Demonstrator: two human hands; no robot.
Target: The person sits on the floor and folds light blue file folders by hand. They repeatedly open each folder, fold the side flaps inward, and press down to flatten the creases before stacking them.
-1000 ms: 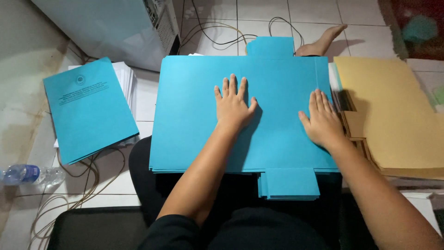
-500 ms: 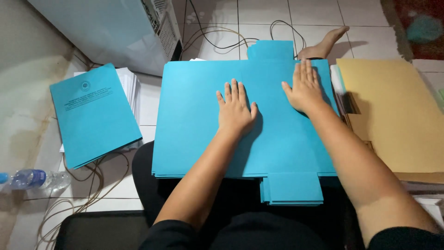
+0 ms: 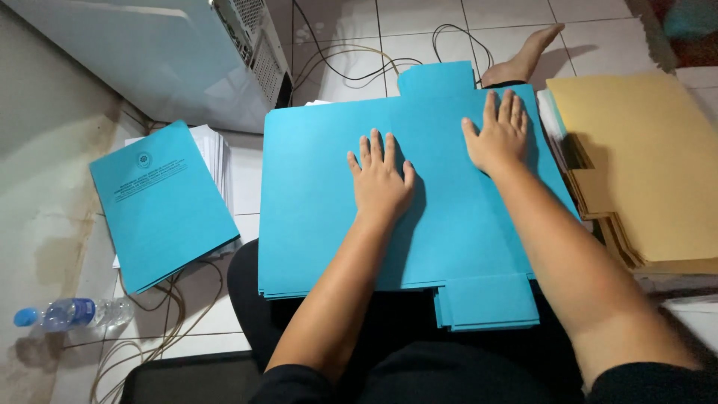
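— Blue card: how many stacks on the lap?

— One stack of folders (image 3: 314,224), flat, with a tab jutting at the near edge and another at the far edge.

— Hands?

— Two, both spread, palms down on the top sheet: left hand (image 3: 380,179) mid-sheet, right hand (image 3: 497,138) farther up.

— Beyond?

— One bottle (image 3: 67,313) near left, one blue booklet (image 3: 161,202) on white papers, one tan pile (image 3: 643,172) right, one computer case (image 3: 157,52) far left.

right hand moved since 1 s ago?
Yes. The right hand slid away from the body, up the blue folder stack toward its far tab, while the left hand stayed put.
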